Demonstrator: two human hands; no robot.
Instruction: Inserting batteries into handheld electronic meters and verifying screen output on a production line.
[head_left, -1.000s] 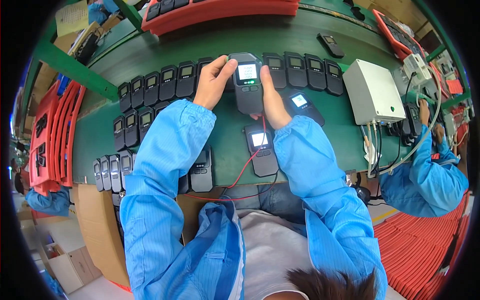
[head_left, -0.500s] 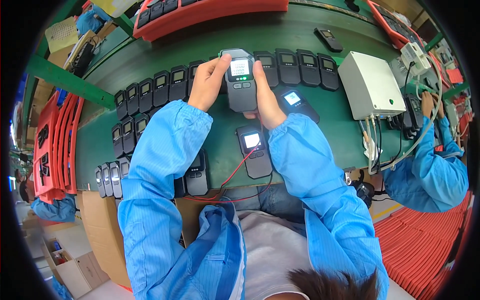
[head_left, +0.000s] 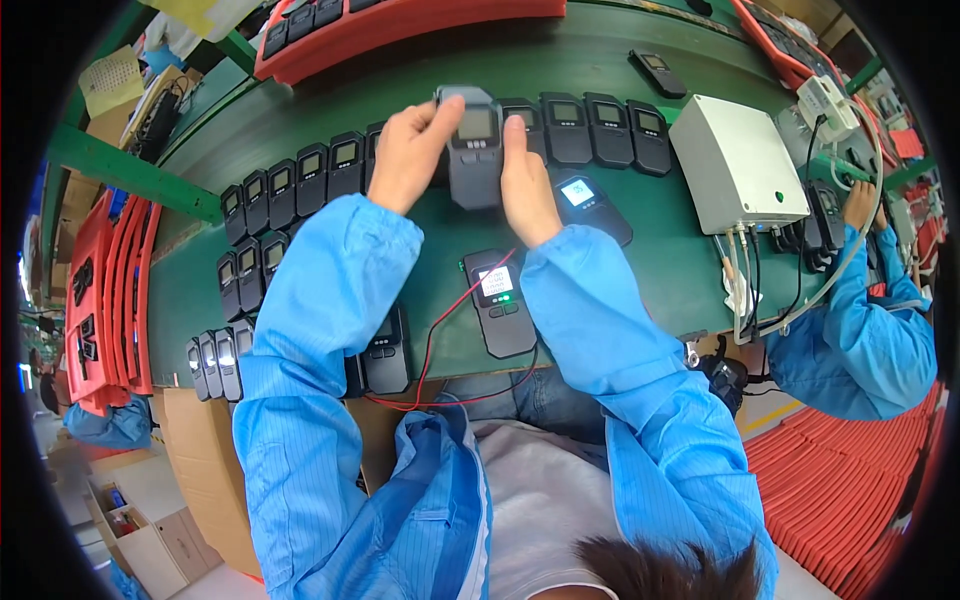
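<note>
My left hand [head_left: 408,152] and my right hand [head_left: 525,182] hold a grey hand-held device [head_left: 474,148] between them above the green bench [head_left: 660,265]; its small screen faces me and is dark. Just below my right wrist lies another dark device [head_left: 499,303] with a lit screen and a green light, with thin red wires running from it toward me. A further device [head_left: 590,203] with a bluish lit screen lies right of my right hand. Both my sleeves are blue.
Rows of dark devices [head_left: 290,185] line the bench at the left and along the back [head_left: 600,125]. A white box [head_left: 735,165] with cables stands at the right. Another person's hand [head_left: 860,205] in a blue sleeve works there. Red trays [head_left: 100,280] stack at left.
The held device has been lifted a little farther from me, and its screen, lit before, is now dark. My hands stay on either side of it.
</note>
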